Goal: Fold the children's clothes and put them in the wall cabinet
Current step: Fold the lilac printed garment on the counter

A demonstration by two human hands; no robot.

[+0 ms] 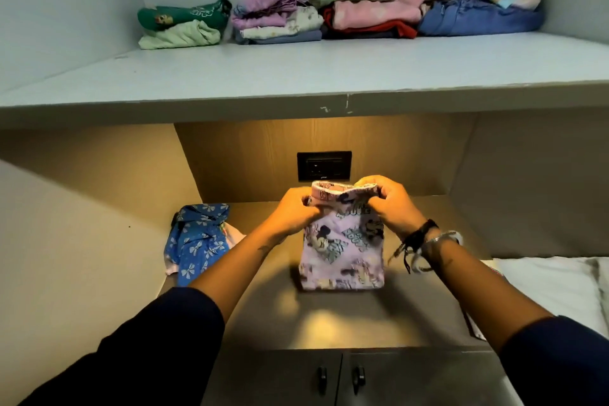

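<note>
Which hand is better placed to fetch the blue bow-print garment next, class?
The left hand. The blue bow-print garment lies crumpled on the counter beside that forearm, while the right hand would have to cross over the lilac garment that both hands grip.

Lighting is uneven. Warm yellow light falls from beneath the pale grey upper shelf (296,76) onto the tan wooden counter (329,323), leaving a bright patch near its front edge. The lilac cartoon-print garment (342,257) casts a soft shadow to its left. The upper recess is cooler and dimmer. Wide-angle distortion bows the shelf edge; dark sleeves (158,356) at the bottom corners are underexposed. Overall focus is slightly soft.
</note>
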